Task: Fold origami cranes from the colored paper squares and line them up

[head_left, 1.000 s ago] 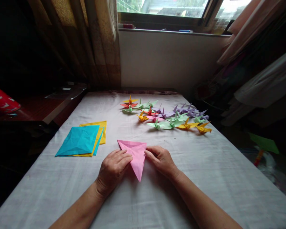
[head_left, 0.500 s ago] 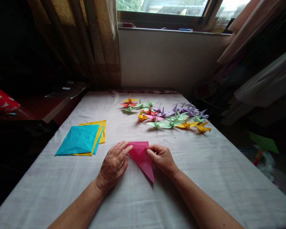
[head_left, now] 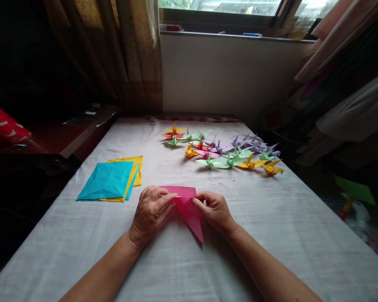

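Note:
A partly folded sheet of pink origami paper (head_left: 190, 216) lies between my hands at the middle of the table, one pointed corner hanging toward me. My left hand (head_left: 153, 212) grips its left side, thumb pressed against the fingers on a fold. With thumb and forefinger, my right hand (head_left: 213, 209) pinches the right edge. Part of the sheet's left side is hidden behind my left fingers. Left of my hands rests a stack of creased blue and yellow paper (head_left: 108, 180). Beyond them stand several folded paper cranes (head_left: 229, 161) in green, yellow, red, pink and purple.
A white cloth (head_left: 176, 272) covers the table. On the left is a dark wooden surface (head_left: 50, 136) with a red patterned object (head_left: 6, 128). A curtain (head_left: 138, 54) hangs at the back left, near the window. Hanging clothes (head_left: 359, 109) are on the right.
The pink paper's upper part now stands open as a separate flap above a crease. My left fingers have shifted slightly and closed on the fold. The view has moved a little.

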`<move>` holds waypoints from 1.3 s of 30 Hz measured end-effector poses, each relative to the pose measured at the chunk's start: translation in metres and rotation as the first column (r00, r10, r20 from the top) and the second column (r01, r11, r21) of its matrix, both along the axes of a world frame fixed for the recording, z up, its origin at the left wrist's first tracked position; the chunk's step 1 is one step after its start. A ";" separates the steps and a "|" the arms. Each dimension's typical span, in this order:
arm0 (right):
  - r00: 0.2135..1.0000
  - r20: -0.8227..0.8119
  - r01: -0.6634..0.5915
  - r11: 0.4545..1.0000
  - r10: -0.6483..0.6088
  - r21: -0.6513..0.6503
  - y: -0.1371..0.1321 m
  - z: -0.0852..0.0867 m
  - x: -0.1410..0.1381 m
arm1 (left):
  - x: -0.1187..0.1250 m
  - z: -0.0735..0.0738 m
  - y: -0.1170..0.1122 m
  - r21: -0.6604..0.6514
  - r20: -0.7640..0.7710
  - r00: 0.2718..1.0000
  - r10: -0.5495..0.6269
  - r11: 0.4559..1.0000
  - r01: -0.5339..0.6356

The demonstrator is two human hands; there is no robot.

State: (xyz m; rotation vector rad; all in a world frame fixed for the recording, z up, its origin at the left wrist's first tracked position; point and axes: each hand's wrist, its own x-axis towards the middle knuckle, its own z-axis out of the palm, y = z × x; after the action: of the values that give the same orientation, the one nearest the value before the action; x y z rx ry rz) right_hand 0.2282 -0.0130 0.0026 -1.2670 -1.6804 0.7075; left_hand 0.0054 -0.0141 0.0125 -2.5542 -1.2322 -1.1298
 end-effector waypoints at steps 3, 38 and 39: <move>0.999 -0.025 -0.024 0.999 0.023 -0.029 0.000 0.000 -0.001 | 0.001 0.003 0.000 -0.003 0.028 1.000 -0.007 1.000 0.007; 0.879 0.473 -0.158 0.972 0.058 0.174 0.025 -0.015 0.052 | -0.008 0.014 -0.027 -0.228 -0.349 0.923 -0.162 0.970 0.084; 0.873 0.484 -0.165 0.968 0.055 0.188 0.025 -0.015 0.053 | -0.006 0.014 -0.026 -0.200 -0.342 0.927 -0.154 0.976 0.089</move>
State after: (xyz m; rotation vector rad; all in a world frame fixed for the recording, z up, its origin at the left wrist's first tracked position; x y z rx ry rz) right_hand 0.2815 0.0123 -0.0126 -1.2529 -2.1794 0.2604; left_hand -0.0005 -0.0403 0.0260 -2.8365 -1.1425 -0.5487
